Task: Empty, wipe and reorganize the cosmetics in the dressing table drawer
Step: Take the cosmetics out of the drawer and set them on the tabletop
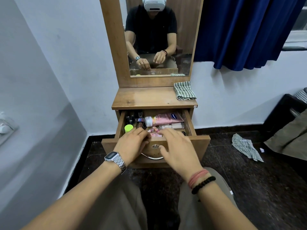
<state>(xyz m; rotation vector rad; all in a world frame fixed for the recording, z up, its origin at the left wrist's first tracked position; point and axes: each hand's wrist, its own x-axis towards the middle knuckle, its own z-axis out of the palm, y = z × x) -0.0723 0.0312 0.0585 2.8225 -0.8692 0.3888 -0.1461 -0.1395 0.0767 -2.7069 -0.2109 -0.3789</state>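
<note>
Both hands reach over the near edge of the open drawer. The left hand, the one with the watch, has its fingers curled down near the front of the drawer. I cannot tell if it has hold of anything. The right hand, the one with the red thread and black beads, is spread out flat with its fingers apart. It hovers just above the small pink things at the near side of the drawer, and it looks like it holds nothing.

Lots of cosmetics are in the drawer. A pink tube with a white cap lies across the far right part. A bright green cap sits at the near left. Dark little bottles stand in the far left corner. Some pale flat packets lie under the pink tube.

The table top is bare except for a folded checked cloth on its far right corner. Another cloth lies on the floor to the right.

So I think the job has only just begun. The drawer is pulled out, but nothing has been taken out and put on top yet. Emptying, wiping and putting things back in neat rows are all left to do.
</note>
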